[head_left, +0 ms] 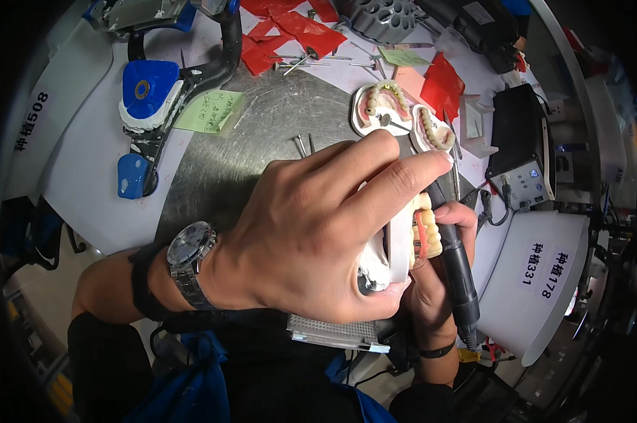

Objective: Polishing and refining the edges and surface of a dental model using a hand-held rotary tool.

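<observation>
My left hand [311,225], with a watch on its wrist, is closed around a white plaster dental model [401,247]. A row of artificial teeth with pink gum [426,233] shows on the model's right side. Beyond it, my right hand [430,287] is wrapped round a black dental handpiece [461,282], whose cable end points toward me. The handpiece's working tip is hidden behind my left hand and the model. Just past my left fingertips lie two more dental models: a larger one [361,123] and a smaller one [426,118].
A black articulator with a blue mounting plate [138,95] stands at far left, beside a green note [209,113]. Red sheets [304,34] and several burs [301,63] lie at the back. At right are a black control box [526,169] and a white curved tray [526,282].
</observation>
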A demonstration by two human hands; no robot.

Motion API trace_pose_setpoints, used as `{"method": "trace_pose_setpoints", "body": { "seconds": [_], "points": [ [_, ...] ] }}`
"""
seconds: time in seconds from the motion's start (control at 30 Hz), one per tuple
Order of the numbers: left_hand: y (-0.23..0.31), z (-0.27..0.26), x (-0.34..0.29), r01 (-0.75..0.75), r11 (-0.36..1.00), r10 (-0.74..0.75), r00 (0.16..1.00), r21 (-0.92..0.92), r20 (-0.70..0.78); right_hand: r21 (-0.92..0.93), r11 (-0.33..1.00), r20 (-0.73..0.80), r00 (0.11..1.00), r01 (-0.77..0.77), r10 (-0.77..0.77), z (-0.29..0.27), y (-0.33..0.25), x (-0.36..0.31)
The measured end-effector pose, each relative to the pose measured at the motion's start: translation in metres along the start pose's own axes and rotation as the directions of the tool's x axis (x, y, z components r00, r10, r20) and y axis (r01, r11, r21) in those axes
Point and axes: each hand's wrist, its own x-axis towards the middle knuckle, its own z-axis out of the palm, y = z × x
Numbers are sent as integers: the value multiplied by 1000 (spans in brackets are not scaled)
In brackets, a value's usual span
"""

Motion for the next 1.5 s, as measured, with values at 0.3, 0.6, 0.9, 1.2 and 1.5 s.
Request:
{"method": "trace_pose_setpoints", "body": {
  "seconds": [0.3,0.6,0.9,1.2,1.5],
  "points": [
    [2,-3,0,20,999,-20,1000,-28,11,12,999,-9,999,33,-33,3,0,1],
    [5,-12,13,650,361,-442,750,-668,491,-21,996,-21,996,87,-88,-1,-8,-3],
    [12,-3,13,703,87,-417,669,-705,615,86,993,-145,987,79,-66,1,-10,-7],
    [11,2,9,743,-5,-402,611,-669,682,24,989,-174,974,149,-143,0,-5,-7],
    [11,5,9,768,-71,-378,570,-637,730,-62,970,-111,964,236,-242,-8,-2,-6]
  ]
}}
